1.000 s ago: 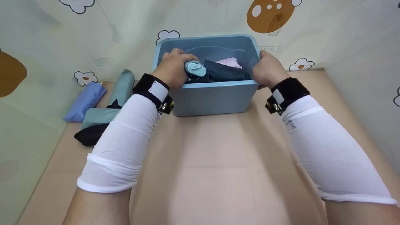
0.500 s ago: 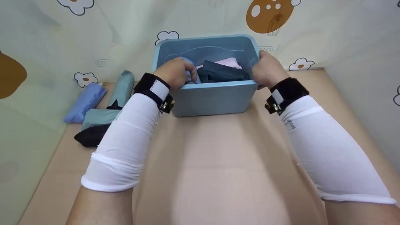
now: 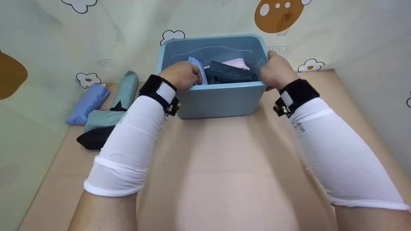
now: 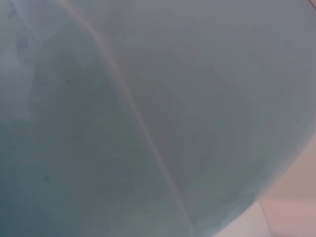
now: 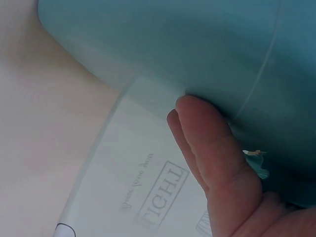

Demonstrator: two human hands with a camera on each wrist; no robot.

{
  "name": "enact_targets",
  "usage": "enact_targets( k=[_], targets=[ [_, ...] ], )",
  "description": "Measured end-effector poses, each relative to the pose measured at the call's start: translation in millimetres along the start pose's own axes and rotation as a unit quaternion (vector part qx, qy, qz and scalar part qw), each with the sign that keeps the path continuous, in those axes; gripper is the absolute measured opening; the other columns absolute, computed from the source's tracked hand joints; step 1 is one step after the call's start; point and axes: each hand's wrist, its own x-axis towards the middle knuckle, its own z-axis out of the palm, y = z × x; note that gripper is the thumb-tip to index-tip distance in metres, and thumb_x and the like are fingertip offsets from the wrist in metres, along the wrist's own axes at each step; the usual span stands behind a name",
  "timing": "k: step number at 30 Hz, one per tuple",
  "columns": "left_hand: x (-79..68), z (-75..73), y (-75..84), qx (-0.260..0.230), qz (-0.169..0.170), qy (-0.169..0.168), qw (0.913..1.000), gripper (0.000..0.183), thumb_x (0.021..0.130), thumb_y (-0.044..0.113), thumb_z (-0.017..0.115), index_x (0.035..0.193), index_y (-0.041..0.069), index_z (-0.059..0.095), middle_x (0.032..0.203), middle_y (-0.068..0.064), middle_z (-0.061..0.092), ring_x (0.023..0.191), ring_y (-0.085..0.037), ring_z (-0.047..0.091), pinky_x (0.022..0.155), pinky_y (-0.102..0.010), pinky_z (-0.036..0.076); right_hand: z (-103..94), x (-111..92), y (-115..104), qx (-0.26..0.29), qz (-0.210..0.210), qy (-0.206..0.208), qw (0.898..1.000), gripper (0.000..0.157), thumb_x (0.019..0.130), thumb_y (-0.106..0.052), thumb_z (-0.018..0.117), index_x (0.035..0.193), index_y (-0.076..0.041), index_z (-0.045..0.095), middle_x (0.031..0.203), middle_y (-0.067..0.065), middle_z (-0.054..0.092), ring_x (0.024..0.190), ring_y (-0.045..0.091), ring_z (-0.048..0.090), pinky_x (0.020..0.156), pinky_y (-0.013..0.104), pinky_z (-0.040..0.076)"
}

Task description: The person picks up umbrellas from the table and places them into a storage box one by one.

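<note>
A blue-grey plastic storage bin (image 3: 221, 101) stands by the back wall. My left hand (image 3: 183, 75) reaches over its front left corner, fingers bent down inside against a light blue fabric piece (image 3: 200, 69). I cannot tell whether these fingers hold anything. My right hand (image 3: 278, 72) grips the bin's right rim; in the right wrist view, its fingers (image 5: 207, 138) lie along the outer wall. Inside the bin are a dark teal folded fabric bundle (image 3: 231, 73) and a pale pink one (image 3: 237, 63). The left wrist view is filled by the bin's blurred wall (image 4: 158, 98).
Left of the bin lie a periwinkle cloth-covered roll (image 3: 88, 104), a sage green roll (image 3: 125, 91), another sage green bundle (image 3: 102, 119) and a black pouch-like piece (image 3: 93, 138). A patterned wall cloth (image 3: 218, 19) hangs behind the beige surface (image 3: 221, 179).
My left hand has lowered into the bin, and the pale aqua rolled piece with a strap that it held is out of sight. The light blue piece shows beside it. The right hand stays put.
</note>
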Motion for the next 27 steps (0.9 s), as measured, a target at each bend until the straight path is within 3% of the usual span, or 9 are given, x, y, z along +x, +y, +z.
enact_targets(
  k=[9,16,21,27],
  targets=[
    [-2.1,0.3,-0.3,0.002,0.010,0.015,0.9998,0.034,0.106,0.017,0.046,0.117,0.013,0.077,0.113,-0.007,0.070,0.105,-0.026,0.060,0.088,-0.041,0.050,0.0,-0.2,-0.9,0.004,0.004,-0.001,1.000,0.070,0.101,-0.002,0.041,0.167,-0.011,0.019,0.161,0.022,0.041,0.135,0.039,0.049,0.078,0.050,0.065],
    [-4.2,2.9,-0.8,-0.003,0.020,0.050,0.9986,0.030,0.107,0.019,0.047,0.107,0.013,0.076,0.102,-0.007,0.066,0.098,-0.024,0.060,0.081,-0.038,0.048,0.1,-0.3,-0.4,0.005,0.004,-0.002,1.000,0.070,0.101,-0.002,0.041,0.167,-0.011,0.020,0.161,0.022,0.041,0.135,0.039,0.050,0.079,0.050,0.064],
    [-8.3,4.9,-2.9,-0.011,0.035,0.105,0.9938,0.029,0.107,0.020,0.044,0.112,0.013,0.072,0.109,-0.006,0.067,0.102,-0.024,0.060,0.087,-0.039,0.049,0.2,0.0,0.2,0.003,-0.001,-0.001,1.000,0.069,0.101,-0.003,0.041,0.167,-0.011,0.021,0.161,0.023,0.042,0.135,0.039,0.051,0.080,0.052,0.064],
    [-16.2,9.5,-8.2,-0.007,0.072,0.179,0.9811,0.032,0.107,0.021,0.045,0.122,0.011,0.071,0.120,-0.006,0.072,0.103,-0.023,0.062,0.094,-0.040,0.051,-0.3,0.2,0.1,0.000,-0.005,-0.001,1.000,0.066,0.101,-0.003,0.039,0.165,-0.010,0.025,0.158,0.024,0.044,0.135,0.040,0.052,0.078,0.052,0.064]
  ],
)
